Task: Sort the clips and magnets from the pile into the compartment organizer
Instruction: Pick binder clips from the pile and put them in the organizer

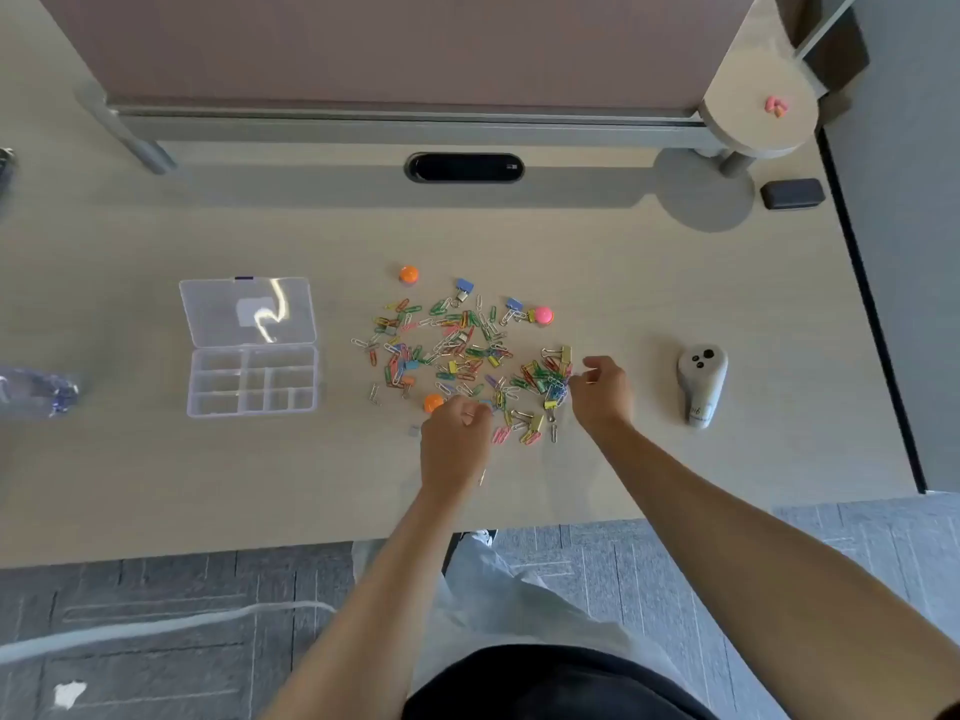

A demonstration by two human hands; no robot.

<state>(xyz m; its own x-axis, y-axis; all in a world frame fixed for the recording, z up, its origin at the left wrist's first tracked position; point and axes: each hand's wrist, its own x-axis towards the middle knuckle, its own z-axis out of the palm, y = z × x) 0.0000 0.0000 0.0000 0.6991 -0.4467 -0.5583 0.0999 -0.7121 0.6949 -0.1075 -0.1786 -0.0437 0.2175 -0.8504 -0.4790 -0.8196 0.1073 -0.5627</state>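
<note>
Two bare forearms reach forward over the bench (156, 485) edge to the near side of the pile (457, 356). The left hand (454, 444) lies knuckles up at the pile's near edge, its fingers curled under; whether they pinch a clip cannot be told. An orange magnet (432, 403) sits just left of its knuckles. The right hand (602, 389) is at the pile's right edge, wrist bent, thumb and fingers curled toward a tangle of clips (553, 381) there; a sure grip is not visible. Left of the pile, well apart, the organizer (253, 379) lies open, its clear lid (248, 311) flat behind it. A pink magnet (542, 315) lies at the pile's far right, another orange magnet (409, 274) at its far left edge.
</note>
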